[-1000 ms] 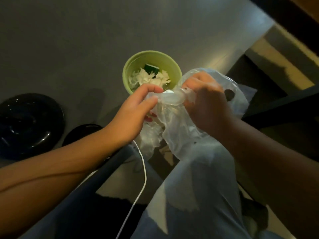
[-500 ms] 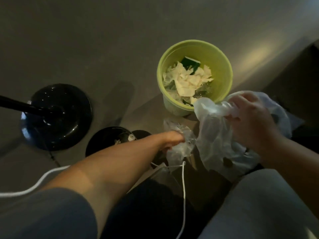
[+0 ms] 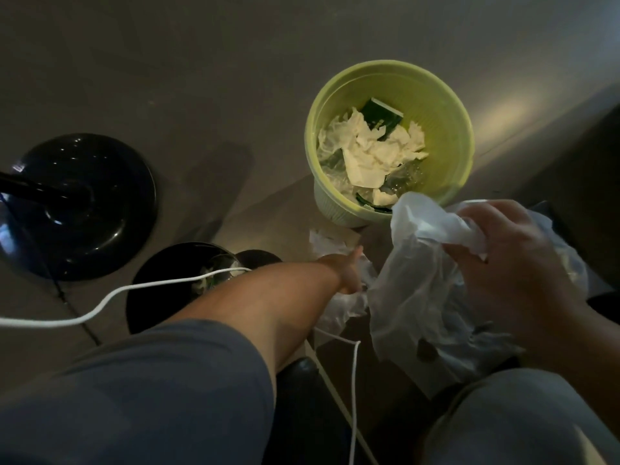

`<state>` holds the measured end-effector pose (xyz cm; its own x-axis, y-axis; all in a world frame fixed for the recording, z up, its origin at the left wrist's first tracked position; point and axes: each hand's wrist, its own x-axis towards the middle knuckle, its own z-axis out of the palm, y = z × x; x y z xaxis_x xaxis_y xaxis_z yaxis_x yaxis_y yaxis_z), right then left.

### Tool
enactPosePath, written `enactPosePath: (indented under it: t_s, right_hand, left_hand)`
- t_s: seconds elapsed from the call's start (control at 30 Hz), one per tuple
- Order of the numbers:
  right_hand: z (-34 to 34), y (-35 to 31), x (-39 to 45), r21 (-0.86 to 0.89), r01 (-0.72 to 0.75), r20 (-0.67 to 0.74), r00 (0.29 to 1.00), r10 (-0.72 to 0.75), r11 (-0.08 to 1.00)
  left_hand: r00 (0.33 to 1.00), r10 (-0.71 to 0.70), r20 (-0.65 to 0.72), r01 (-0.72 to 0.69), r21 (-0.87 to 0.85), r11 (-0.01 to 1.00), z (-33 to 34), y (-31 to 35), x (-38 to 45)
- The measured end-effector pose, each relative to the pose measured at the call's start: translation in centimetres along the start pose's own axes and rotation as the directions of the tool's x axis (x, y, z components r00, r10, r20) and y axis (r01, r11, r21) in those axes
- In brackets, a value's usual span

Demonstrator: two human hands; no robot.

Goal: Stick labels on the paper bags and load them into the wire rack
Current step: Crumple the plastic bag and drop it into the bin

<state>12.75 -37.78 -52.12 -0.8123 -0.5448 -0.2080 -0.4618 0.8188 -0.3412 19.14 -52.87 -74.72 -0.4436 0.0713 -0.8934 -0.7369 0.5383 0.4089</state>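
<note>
The thin translucent plastic bag hangs crumpled from my right hand, whose fingers are curled round its bunched top edge; the rest of it droops below and to the left of that hand, above my right knee. My left hand reaches down and away from me, just left of the bag, into a second wad of clear plastic low by the floor (my fingers are hidden behind the wrist, so I cannot tell whether they have closed on it). Just beyond both hands stands the green bin, holding crumpled white paper. A white cord runs across my left forearm. Further left, on the grey floor, sit a round black stand base and a smaller black disc.
</note>
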Motion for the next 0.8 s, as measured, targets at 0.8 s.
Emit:
enactPosePath:
  t_s: [0.8]
  right_hand:
    - [-4.8,-14.9,-2.6,0.557,-0.028,-0.108,0.989,0.106,0.830]
  left_hand:
    - [0.866,0.138,-0.481,-0.490,-0.759,0.429,-8.9,-3.5,-27.2]
